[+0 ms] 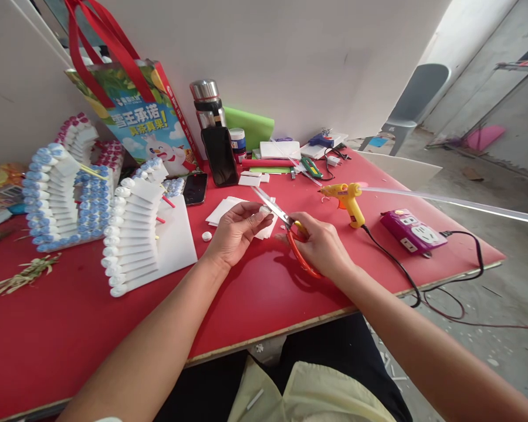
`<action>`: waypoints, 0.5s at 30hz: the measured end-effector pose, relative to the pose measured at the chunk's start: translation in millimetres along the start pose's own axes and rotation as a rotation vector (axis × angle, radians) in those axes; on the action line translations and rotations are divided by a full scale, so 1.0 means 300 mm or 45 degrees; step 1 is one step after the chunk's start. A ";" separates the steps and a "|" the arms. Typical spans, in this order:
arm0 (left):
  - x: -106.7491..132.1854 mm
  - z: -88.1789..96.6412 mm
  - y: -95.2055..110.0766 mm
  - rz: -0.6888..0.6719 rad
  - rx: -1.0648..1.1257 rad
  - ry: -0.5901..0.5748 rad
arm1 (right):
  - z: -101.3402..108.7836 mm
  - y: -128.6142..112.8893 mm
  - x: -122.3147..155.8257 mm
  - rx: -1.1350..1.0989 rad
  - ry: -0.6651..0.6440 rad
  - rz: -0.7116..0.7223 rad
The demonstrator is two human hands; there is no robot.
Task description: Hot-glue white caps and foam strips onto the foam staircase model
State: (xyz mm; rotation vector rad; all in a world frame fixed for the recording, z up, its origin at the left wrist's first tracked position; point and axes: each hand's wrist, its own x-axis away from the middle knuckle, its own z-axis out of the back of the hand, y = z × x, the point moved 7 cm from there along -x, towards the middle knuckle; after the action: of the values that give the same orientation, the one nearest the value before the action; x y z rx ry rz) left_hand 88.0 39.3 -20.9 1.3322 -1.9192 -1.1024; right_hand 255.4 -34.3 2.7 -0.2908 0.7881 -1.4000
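My left hand (241, 230) pinches a small white rolled piece (264, 210) between thumb and fingers. Orange-handled scissors (300, 253) are gripped in my right hand (323, 243), their blades (270, 202) parted and lying close beside the white piece; whether they touch it I cannot tell. White paper pieces (223, 210) lie on the red table under both hands. Another small white roll (206, 236) rests left of my left wrist. Farther left, a fan of white rolled pieces (134, 234) stands on a white sheet (180, 234).
A yellow glue gun (345, 199) with a clear stick and a purple power strip (413, 231) sit at right, their cords hanging over the edge. Behind stand a phone (220, 155), a steel flask (205, 94) and a gift bag (145, 123). Blue-tipped fans (48, 199) are at left.
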 end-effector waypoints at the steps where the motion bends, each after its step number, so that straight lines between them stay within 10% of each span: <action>1: 0.000 0.000 -0.001 0.014 0.004 -0.008 | 0.008 0.016 -0.009 0.031 0.007 -0.064; 6: -0.002 0.004 0.010 0.036 0.022 -0.059 | 0.031 0.109 -0.067 0.369 -0.099 -0.377; 15: -0.004 0.016 0.041 -0.006 -0.085 -0.029 | -0.002 0.110 -0.085 0.799 -0.201 -0.428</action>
State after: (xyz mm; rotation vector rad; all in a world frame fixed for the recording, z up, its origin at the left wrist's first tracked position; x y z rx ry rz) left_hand 78.6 44.1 -12.9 1.2938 -1.8799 -1.1779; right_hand 281.1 -3.9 -9.9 -0.0394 0.1453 -1.8382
